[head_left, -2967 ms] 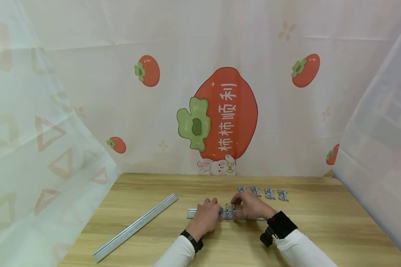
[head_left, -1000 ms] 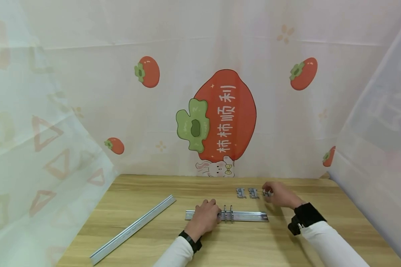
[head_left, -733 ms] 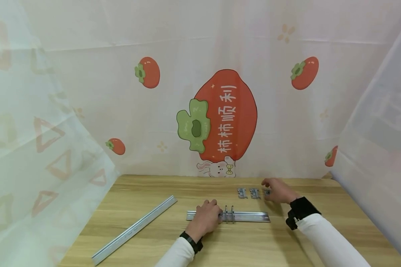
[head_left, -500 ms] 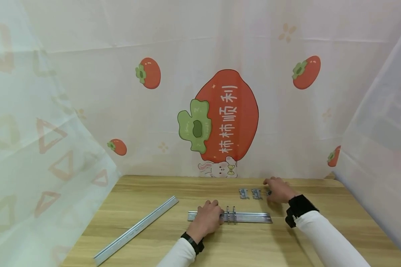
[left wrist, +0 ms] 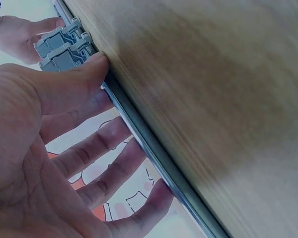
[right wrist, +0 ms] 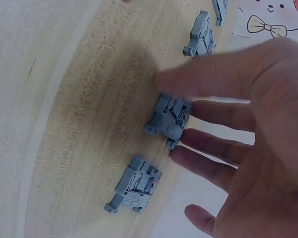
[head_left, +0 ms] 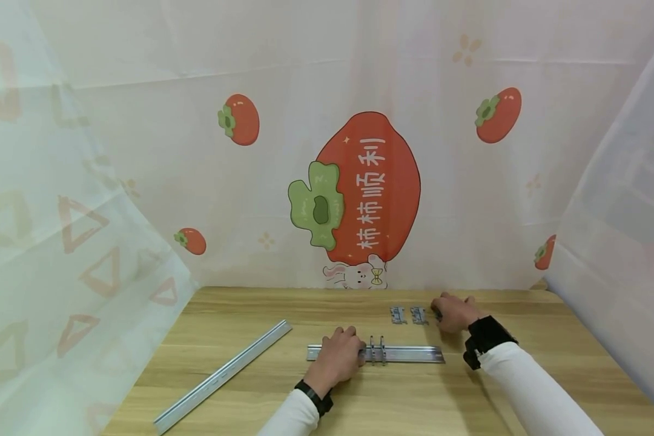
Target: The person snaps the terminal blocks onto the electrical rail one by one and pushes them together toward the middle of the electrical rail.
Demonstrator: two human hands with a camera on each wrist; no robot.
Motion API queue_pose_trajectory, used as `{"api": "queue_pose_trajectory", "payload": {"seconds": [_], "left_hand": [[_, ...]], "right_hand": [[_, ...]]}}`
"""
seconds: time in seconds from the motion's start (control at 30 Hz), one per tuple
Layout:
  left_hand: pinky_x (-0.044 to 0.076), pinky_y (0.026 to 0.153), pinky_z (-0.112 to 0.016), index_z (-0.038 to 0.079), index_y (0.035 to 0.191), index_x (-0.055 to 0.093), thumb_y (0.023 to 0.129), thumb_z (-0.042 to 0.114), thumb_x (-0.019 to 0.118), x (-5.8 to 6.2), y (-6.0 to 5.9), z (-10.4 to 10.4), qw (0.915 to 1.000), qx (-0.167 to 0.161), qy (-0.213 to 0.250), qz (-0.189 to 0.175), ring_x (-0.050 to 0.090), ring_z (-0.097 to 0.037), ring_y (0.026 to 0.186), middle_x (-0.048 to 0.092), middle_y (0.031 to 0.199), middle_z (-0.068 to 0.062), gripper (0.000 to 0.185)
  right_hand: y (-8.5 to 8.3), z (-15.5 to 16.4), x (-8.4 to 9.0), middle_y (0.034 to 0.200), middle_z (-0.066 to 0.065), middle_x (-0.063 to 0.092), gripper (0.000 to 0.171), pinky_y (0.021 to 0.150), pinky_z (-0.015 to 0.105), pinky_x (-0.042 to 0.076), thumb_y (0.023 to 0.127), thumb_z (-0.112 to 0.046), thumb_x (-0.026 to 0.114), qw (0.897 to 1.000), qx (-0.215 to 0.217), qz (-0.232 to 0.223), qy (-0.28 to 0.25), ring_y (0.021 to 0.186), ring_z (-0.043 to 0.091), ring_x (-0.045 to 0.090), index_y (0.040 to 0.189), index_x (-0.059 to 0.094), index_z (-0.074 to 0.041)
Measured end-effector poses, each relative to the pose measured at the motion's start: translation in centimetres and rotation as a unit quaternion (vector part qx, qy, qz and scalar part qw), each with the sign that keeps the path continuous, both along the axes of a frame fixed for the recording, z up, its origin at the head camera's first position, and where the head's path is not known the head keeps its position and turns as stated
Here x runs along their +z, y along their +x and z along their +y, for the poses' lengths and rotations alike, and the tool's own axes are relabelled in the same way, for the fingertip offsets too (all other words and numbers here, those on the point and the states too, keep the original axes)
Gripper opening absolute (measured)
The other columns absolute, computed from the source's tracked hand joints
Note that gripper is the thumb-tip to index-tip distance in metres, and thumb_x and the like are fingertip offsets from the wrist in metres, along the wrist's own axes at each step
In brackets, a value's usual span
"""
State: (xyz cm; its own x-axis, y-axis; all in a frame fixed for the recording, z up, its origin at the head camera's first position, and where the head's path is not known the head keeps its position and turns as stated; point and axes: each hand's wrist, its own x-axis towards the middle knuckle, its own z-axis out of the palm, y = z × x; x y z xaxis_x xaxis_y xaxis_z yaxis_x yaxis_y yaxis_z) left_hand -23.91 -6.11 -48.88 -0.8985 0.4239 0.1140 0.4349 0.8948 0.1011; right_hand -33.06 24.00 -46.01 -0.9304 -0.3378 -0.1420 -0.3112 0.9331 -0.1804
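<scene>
My left hand (head_left: pixel 336 357) grips a metal DIN rail (head_left: pixel 414 354) on the wooden table, thumb on one edge and fingertips along the other. Two grey terminal blocks (left wrist: pixel 64 47) stand side by side on the rail, just beyond the left thumb. Toward the back right, my right hand (head_left: pixel 455 313) is over a loose grey terminal block (right wrist: pixel 171 119). In the right wrist view its fairly straight fingertips touch that block's edge, while the blurred thumb passes over its upper end. Another terminal block (right wrist: pixel 136 186) lies beside it, hidden by the hand in the head view.
Two more loose terminal blocks (head_left: pixel 398 315) lie left of the right hand. A second, longer DIN rail (head_left: pixel 223 376) lies diagonally at the table's left. A printed fabric curtain (head_left: pixel 272 181) hangs behind the table, with side panels left and right.
My right hand has left the blocks on the rail and moved right and back to the loose terminal blocks, where its fingers shift slightly. The left hand stays on the rail.
</scene>
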Motion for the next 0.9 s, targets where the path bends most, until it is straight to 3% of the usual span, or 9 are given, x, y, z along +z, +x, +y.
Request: {"api": "queue_pose_trajectory", "payload": {"seconds": [0.3,0.53,0.63,0.77,0.83,0.9], "left_hand": [[0.052,0.072,-0.054,0.020,0.103,0.080,0.093,0.026,0.076,0.0,0.0,-0.1,1.0000,-0.003,0.004,-0.004,0.055,-0.023,0.087,0.057,0.093,0.001,0.013],[0.052,0.073,-0.055,0.021,0.106,0.080,0.094,0.026,0.075,-0.4,-0.1,-0.2,0.9998,-0.004,0.004,-0.019,0.054,-0.023,0.087,0.056,0.094,0.002,0.014],[0.052,0.074,-0.057,0.021,0.105,0.080,0.094,0.025,0.075,-0.3,0.0,-0.2,0.9998,-0.005,0.007,-0.016,0.055,-0.024,0.088,0.056,0.094,0.001,0.014],[0.052,0.075,-0.059,0.020,0.104,0.080,0.093,0.024,0.075,-0.2,0.1,-0.2,0.9999,-0.008,0.008,-0.003,0.057,-0.027,0.090,0.057,0.095,0.000,0.013],[0.053,0.074,-0.058,0.019,0.103,0.080,0.093,0.024,0.075,-0.2,0.1,-0.3,0.9999,-0.009,0.008,0.005,0.056,-0.026,0.088,0.057,0.094,-0.001,0.012],[0.053,0.072,-0.057,0.019,0.103,0.080,0.093,0.024,0.075,-0.1,0.1,-0.3,0.9999,-0.011,0.009,0.010,0.056,-0.026,0.086,0.056,0.093,0.000,0.012]], "right_hand": [[0.7,-0.1,-0.4,0.105,0.011,0.061,0.036,0.088,0.066,0.035,0.078,0.001,0.078,0.999,0.006,0.042,0.007,0.097,0.029,0.059,0.112,0.069,-0.001],[1.7,0.2,-0.4,0.097,0.009,0.061,0.029,0.085,0.068,0.035,0.080,-0.004,0.078,0.998,0.009,0.064,-0.024,0.090,0.029,0.060,0.107,0.067,-0.001],[2.0,0.2,-0.2,0.103,0.013,0.064,0.034,0.084,0.066,0.035,0.082,-0.002,0.076,0.996,0.010,0.081,-0.045,0.095,0.034,0.061,0.114,0.066,0.001],[2.2,-0.2,-0.1,0.115,0.018,0.065,0.042,0.087,0.064,0.039,0.088,-0.004,0.073,0.987,0.027,0.083,-0.136,0.106,0.039,0.061,0.128,0.063,0.003],[2.3,-0.5,-0.2,0.118,0.019,0.065,0.038,0.090,0.060,0.044,0.093,-0.006,0.071,0.974,0.040,0.064,-0.212,0.107,0.038,0.061,0.129,0.063,0.004],[2.6,-0.8,-0.3,0.120,0.018,0.065,0.035,0.092,0.053,0.049,0.097,-0.010,0.069,0.954,0.050,0.035,-0.293,0.108,0.035,0.062,0.129,0.063,0.003]]}}
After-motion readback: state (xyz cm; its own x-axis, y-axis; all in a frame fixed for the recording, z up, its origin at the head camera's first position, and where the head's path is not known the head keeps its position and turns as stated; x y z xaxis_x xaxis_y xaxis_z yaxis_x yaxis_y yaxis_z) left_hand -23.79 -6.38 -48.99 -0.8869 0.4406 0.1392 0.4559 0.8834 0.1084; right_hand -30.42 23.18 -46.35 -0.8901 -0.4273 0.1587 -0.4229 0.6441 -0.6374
